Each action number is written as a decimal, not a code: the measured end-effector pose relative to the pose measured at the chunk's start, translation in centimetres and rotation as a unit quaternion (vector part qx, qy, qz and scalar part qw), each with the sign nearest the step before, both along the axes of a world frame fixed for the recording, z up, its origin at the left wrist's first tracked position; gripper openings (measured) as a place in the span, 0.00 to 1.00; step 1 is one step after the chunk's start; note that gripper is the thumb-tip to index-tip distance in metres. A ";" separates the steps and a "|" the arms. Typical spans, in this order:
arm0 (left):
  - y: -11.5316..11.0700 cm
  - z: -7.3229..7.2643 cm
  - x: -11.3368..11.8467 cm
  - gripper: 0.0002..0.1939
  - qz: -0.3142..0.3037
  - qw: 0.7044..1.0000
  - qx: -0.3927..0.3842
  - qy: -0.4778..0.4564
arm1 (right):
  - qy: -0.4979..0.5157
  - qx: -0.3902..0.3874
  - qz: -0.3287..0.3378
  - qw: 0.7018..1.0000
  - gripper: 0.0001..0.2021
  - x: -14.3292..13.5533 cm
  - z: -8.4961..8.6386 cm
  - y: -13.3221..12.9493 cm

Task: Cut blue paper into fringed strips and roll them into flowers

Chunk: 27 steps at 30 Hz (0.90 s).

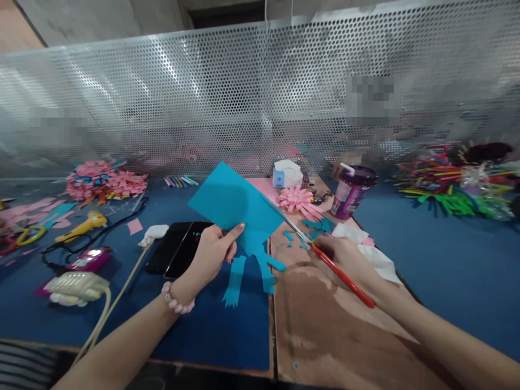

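A sheet of blue paper [231, 192] is pinched at its lower edge by my left hand [215, 246], thumb on top. Cut blue strips [234, 281] with fringed ends hang or lie just below the sheet. My right hand [341, 257] is closed on red-handled scissors [341, 275], whose blades point up and left and meet the right side of the sheet. Small blue scraps [319, 226] lie beyond the scissors, close to a pink paper flower [298, 200].
Two dark phones [179, 249] lie behind my left wrist. A purple cup [354, 190] with a straw and a tissue pack [287, 174] stand farther back. Cables, a power strip [77, 287] and a yellow glue gun [83, 226] are left. A perforated metal screen [244, 97] closes off the back.
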State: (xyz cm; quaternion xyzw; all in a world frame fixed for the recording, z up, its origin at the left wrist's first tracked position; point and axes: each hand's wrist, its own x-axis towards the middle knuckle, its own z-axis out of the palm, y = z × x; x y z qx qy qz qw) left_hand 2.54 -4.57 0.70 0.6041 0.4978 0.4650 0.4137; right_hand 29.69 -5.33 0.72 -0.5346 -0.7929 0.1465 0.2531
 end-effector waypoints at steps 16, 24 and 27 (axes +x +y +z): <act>0.1 -0.2 0.4 0.33 0.028 1.000 0.006 0.002 | 0.026 0.013 0.009 1.000 0.10 0.0 -1.2 0.5; 0.2 -0.4 0.5 0.32 0.037 0.999 0.003 0.004 | 0.020 0.033 0.012 0.999 0.10 0.0 -1.6 0.5; 0.4 -0.8 0.4 0.32 0.036 0.999 0.001 -0.003 | 0.024 0.033 0.016 0.999 0.11 0.0 -1.8 0.5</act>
